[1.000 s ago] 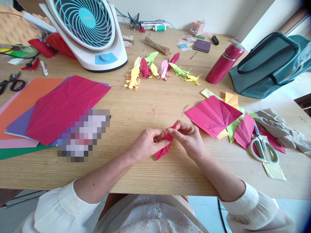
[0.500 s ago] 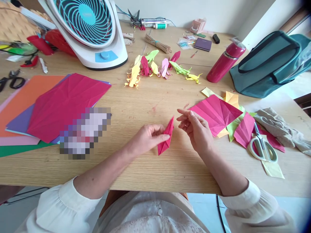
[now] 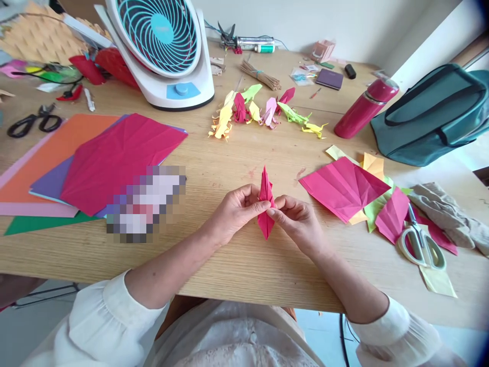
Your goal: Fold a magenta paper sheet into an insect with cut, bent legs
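Observation:
A folded piece of red-pink origami paper, narrow and pointed at both ends, is held up above the table near its front edge. My left hand pinches it from the left with thumb and fingers. From the right, my right hand pinches the same paper near its middle, its thumb close to my left thumb. The fingertips behind the paper are partly hidden. Farther back stand several finished origami figures, among them a yellow-orange one, a red one and a green one.
Coloured paper sheets and a pixelated object lie left, with black scissors beyond. A fan stands behind. At right are creased pink paper, white-handled scissors, a grey cloth, a flask and a teal bag.
My right hand has come in from the right and taken hold of the folded paper, which now stands more upright. The camera view has shifted slightly to the left.

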A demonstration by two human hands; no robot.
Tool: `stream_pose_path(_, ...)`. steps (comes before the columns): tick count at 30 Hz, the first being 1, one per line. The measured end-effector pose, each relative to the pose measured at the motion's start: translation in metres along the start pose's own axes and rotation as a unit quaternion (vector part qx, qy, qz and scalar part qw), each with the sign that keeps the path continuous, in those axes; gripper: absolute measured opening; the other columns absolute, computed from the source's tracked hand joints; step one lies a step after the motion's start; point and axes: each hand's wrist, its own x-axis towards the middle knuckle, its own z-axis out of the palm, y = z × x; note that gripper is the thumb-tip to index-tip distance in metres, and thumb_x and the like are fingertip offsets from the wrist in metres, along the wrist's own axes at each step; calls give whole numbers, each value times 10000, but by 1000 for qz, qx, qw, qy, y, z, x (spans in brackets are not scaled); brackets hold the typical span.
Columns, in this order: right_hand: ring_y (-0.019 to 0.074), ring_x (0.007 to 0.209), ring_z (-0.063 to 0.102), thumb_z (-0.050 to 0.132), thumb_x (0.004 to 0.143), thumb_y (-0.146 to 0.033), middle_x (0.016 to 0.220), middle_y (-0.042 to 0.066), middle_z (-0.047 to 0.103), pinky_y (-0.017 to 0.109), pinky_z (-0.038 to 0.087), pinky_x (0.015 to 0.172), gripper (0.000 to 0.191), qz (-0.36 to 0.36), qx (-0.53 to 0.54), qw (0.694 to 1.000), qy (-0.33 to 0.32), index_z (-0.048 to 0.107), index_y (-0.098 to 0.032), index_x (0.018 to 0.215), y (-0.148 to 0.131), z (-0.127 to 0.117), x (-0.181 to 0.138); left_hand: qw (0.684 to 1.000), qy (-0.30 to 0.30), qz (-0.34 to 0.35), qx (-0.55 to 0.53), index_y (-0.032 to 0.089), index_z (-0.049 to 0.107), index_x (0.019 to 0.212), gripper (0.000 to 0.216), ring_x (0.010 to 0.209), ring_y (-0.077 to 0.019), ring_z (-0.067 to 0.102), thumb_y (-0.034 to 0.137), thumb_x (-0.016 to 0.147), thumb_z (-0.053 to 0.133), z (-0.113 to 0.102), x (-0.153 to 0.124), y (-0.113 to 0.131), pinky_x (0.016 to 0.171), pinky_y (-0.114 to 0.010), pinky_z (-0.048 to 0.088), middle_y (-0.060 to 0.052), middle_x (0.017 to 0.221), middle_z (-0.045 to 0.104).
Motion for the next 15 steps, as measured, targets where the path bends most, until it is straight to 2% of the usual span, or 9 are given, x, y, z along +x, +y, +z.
stream_pose_path(5, 122, 603, 539, 794, 803, -440, 667, -4, 651, 256, 433, 573, 274, -17, -30, 999, -9, 657, -206, 757, 11, -3, -1, 998, -25, -61, 21, 130, 691, 770, 297, 770, -120, 576, 355, 690, 868, -11, 3, 6, 779, -263, 434, 3, 766, 662)
stream_pose_path(11, 122, 606, 531, 795, 783, -488, 671, -5, 639, 260, 428, 571, 333, -4, -33, 999, -6, 644, -192, 757, 7, 0, -1, 998, 1, -12, 68, 125, 700, 760, 329, 726, -123, 569, 399, 689, 867, -9, 4, 7, 709, -259, 433, -4, 740, 666)
stream_pose_path(15, 110, 569, 502, 798, 778, -480, 645, -19, 613, 253, 393, 538, 340, 0, -34, 999, -2, 616, -195, 742, 7, 3, 0, 998, -5, -26, 59, 129, 703, 793, 325, 709, -118, 556, 409, 710, 847, -8, 3, 4, 694, -255, 430, -4, 748, 654)
